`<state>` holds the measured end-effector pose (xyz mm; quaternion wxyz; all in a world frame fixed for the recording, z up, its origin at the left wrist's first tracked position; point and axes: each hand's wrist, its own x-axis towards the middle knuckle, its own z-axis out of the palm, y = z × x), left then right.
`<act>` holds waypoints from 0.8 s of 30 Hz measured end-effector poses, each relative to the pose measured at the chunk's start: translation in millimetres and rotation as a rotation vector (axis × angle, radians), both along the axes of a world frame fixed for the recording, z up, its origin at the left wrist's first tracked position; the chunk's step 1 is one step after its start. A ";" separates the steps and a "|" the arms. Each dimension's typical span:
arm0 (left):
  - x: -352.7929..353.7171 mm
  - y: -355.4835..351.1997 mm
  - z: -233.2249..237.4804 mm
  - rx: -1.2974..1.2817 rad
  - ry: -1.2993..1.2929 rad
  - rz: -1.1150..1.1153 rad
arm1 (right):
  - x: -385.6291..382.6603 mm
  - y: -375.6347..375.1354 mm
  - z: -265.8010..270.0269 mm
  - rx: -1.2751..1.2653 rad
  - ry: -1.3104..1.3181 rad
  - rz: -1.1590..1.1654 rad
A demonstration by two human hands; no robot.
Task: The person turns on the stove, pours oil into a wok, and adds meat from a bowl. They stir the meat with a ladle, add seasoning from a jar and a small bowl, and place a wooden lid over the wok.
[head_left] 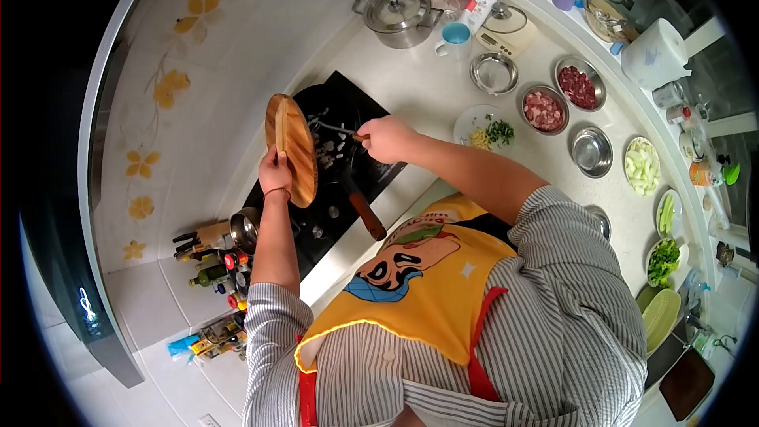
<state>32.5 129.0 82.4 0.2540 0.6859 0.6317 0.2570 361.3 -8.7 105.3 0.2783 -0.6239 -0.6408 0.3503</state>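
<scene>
My left hand (275,174) grips a round wooden cutting board (294,142) by its lower edge and holds it tilted on edge over a black frying pan (336,170). My right hand (387,138) holds a thin metal utensil with a wooden grip (336,128), possibly a knife, its tip against the board's face. Small white chopped pieces (326,146) lie in the pan just below the board. The pan sits on a black cooktop (348,91), with its wooden handle (368,217) pointing towards my body.
On the counter right of the cooktop are a plate of chopped garlic and greens (484,128), two bowls of raw meat (544,111), empty steel bowls (591,150) and bowls of cut vegetables (642,166). A lidded pot (398,16) and blue mug (455,38) stand behind. Bottles (213,273) crowd the left.
</scene>
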 end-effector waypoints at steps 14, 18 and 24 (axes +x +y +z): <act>-0.7 3.5 -2.7 -0.019 -0.107 -0.002 | 30.6 -0.6 67.2 -0.087 -0.302 0.170; -2.1 -0.1 1.1 -0.003 -0.097 -0.014 | 0.3 11.5 5.0 0.007 -0.009 -0.004; 0.6 -1.5 4.9 -0.044 -0.085 0.017 | 26.7 5.9 22.9 -0.035 0.017 0.128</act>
